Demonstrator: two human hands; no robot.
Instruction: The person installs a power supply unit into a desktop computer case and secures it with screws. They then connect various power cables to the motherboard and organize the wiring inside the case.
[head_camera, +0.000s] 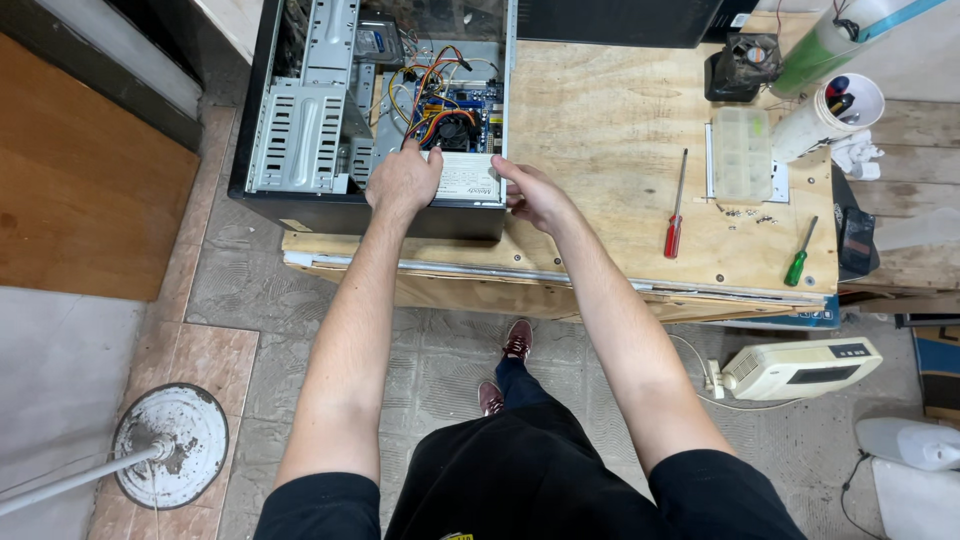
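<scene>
- Head view: left hand (403, 182) and right hand (533, 195) both grasp the power supply (466, 177) inside the open PC case (300, 130).
- Case lies on desk (600, 130); red screwdriver (676, 215) well apart.

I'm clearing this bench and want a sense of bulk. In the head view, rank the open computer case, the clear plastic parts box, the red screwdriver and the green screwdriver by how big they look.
1. Open computer case, by far the largest.
2. Clear plastic parts box.
3. Red screwdriver, longer but much thinner than the box.
4. Green screwdriver, the smallest.
All lie on the same bench top, so nearness hardly skews this.
</scene>
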